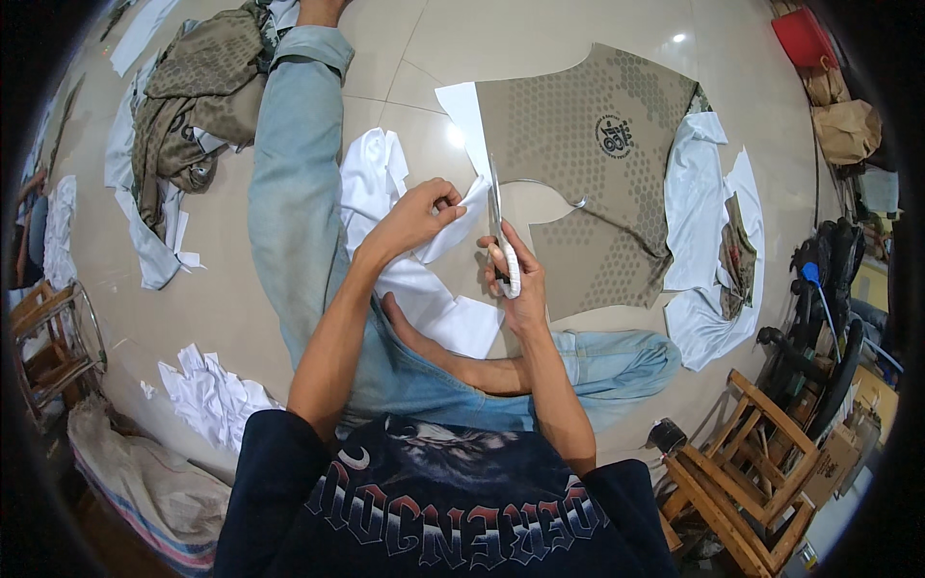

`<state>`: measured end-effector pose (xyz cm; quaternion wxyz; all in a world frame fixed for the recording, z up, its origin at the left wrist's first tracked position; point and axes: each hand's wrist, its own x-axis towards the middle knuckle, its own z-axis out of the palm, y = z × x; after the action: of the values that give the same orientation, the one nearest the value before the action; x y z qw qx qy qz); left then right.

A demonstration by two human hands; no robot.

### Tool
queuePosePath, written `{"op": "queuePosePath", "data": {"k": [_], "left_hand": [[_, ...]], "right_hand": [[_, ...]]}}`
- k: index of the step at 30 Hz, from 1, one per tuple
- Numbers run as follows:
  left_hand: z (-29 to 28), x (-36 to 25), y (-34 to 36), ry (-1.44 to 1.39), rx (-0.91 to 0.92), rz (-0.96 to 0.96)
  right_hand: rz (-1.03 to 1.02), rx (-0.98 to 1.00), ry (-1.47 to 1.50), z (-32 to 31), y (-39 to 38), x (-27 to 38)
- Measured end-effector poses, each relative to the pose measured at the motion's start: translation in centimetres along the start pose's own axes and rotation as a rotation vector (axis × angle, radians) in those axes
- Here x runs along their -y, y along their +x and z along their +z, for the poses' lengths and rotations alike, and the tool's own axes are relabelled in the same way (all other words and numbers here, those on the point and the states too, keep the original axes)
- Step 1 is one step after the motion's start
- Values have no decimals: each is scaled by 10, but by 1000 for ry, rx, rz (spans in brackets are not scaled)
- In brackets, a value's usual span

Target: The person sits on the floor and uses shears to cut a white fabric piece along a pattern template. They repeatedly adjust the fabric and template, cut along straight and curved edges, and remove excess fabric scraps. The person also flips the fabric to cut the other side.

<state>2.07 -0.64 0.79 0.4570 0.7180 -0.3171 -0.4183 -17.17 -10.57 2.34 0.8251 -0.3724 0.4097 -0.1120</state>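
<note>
My right hand (525, 289) is closed round the pale-wrapped handles of a pair of scissors (497, 204), whose blades point away from me. Those blades lie along the border between white fabric (469, 214) and a brown garment panel (568, 106) with a dotted pattern and a dark printed emblem. Between its fingertips, my left hand (422, 217) pinches the white fabric, just left of the blades. Curved cut-outs shape the panel, which is spread flat on the floor. More white cloth (453, 318) lies under my left wrist and over toward my bent leg.
Patterned brown garments (193, 106) are heaped at the far left. White scraps (210, 390) lie near left, and further white pieces (692, 183) at the right. A wooden frame (742, 472) stands near right; a woven sack (145, 482) sits near left. A red container (802, 39) is at the far right.
</note>
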Motion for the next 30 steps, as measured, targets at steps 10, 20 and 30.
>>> {"op": "queuePosePath", "data": {"k": [10, 20, 30], "left_hand": [[0, 3, 2, 55, 28, 53], [2, 8, 4, 132, 46, 134], [2, 7, 3, 192, 19, 178]], "right_hand": [[-44, 54, -35, -16, 10, -7], [-78, 42, -43, -3, 42, 15], [-62, 71, -83, -7, 50, 13]]}}
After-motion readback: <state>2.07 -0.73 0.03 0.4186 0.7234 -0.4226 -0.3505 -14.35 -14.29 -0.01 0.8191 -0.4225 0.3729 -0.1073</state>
